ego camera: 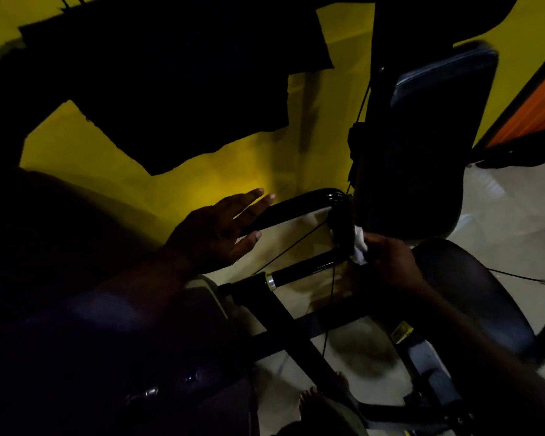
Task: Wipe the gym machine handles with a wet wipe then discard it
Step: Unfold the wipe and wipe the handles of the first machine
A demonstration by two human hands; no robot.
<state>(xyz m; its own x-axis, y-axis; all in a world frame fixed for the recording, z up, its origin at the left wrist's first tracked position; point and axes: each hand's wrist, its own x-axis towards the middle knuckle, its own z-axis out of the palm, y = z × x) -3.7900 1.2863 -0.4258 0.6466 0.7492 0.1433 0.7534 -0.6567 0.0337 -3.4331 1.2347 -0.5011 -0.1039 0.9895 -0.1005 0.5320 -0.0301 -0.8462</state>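
room: dim; yellow wall [107,158], pale tiled floor [501,215], orange panel [529,114] far right
machine: black frame, dark back pad [438,105] upright at right, seat [472,294] below it
handle [296,209]: glossy black loop, upper and lower bars joined by a bend at the right end; chrome collar [270,281] on the lower bar
cable [293,243]: thin, runs diagonally across the loop
left hand [214,234]: spread flat, fingers straight, at the left end of the upper bar; contact with the bar can't be told
right hand [390,262]: fingers curled, pinching the wet wipe
wet wipe [361,243]: white, bunched, pressed on the outer side of the handle's bend, just under the back pad
foot [324,394]: bare, on the floor at bottom centre
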